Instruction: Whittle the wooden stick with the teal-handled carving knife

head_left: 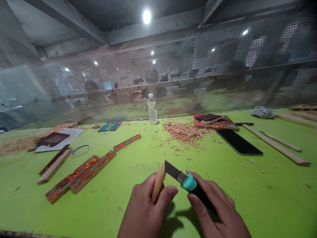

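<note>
In the lower middle of the head view, my left hand (146, 205) is closed around a small tapered piece of wood (159, 181), its pointed end sticking up between thumb and fingers. My right hand (215, 205) grips a utility knife (189, 183) with a black handle and a turquoise collar. The knife's dark blade (172, 169) slants up to the left, its tip at the top end of the wood. Both hands are just above the green tabletop (138, 165). The lower end of the wood is hidden in my left palm.
A pile of wood shavings (185, 133) lies ahead, near a water bottle (153, 110). Right are a black phone (239, 142) and a hammer (274, 143). Left are painted wooden strips (92, 170), a bare wood bar (54, 167) and a ring (80, 150). A perforated metal screen (123, 82) stands behind.
</note>
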{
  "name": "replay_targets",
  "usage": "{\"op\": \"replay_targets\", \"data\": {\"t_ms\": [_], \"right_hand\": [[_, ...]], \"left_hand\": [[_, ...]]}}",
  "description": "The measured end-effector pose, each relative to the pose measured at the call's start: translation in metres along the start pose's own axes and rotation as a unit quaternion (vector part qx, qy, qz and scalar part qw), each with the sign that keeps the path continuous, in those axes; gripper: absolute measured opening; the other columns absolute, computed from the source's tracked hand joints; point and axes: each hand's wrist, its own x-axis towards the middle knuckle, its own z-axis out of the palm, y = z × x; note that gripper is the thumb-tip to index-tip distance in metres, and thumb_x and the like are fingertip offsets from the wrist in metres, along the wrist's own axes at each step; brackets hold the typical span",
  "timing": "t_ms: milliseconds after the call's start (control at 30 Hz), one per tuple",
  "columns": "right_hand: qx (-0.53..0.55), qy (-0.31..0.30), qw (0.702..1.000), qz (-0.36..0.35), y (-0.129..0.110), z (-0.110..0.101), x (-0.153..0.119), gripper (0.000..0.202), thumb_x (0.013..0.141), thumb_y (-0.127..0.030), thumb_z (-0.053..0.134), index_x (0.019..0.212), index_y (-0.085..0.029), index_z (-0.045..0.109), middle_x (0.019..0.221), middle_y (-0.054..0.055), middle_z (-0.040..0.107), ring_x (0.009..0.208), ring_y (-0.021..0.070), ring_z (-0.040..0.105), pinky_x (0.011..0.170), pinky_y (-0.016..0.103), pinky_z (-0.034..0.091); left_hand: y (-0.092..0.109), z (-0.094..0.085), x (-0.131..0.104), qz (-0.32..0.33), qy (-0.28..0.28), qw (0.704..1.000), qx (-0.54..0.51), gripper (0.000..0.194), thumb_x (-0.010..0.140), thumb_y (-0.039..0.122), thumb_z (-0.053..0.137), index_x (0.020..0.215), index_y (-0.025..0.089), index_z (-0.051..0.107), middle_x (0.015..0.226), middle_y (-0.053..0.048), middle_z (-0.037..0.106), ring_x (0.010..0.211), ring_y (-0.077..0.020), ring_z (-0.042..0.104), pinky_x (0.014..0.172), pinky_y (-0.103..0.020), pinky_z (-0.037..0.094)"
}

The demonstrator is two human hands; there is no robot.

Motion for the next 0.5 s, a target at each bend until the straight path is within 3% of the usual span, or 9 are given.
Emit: {"op": "replay_targets", "data": {"t_ms": [167,333,500], "right_hand": [[0.002,-0.036,0.999,-0.013,0.002,0.003,-0.002,0.036,0.103,-0.048,0.056,0.138,-0.038,0.061,0.114,0.004,0.078,0.103,0.0284,0.074,0.087,0.043,0.059],[0.049,-0.041,0.998,-0.008,-0.008,0.008,-0.003,0.037,0.106,-0.052,0.047,0.135,-0.036,0.064,0.109,0.005,0.076,0.097,0.0266,0.073,0.099,0.048,0.052],[0.045,-0.055,0.997,-0.032,-0.005,0.005,0.000,0.036,0.105,-0.048,0.052,0.137,-0.038,0.064,0.108,0.003,0.077,0.096,0.0251,0.073,0.096,0.044,0.054]], "left_hand": [[-0.001,-0.001,0.000,0.001,0.004,1.000,-0.008,0.049,0.092,0.064,0.060,0.070,0.022,0.050,0.063,0.007,0.039,0.061,-0.0140,0.035,0.056,-0.025,0.027],[-0.003,-0.001,-0.002,0.007,-0.002,0.999,-0.031,0.042,0.090,0.060,0.065,0.096,0.018,0.073,0.081,-0.001,0.070,0.078,-0.0217,0.058,0.072,-0.027,0.046],[-0.005,0.000,-0.003,0.013,0.001,0.999,-0.040,0.041,0.091,0.054,0.066,0.109,0.019,0.078,0.091,-0.004,0.079,0.087,-0.0257,0.067,0.080,-0.030,0.051]]}}
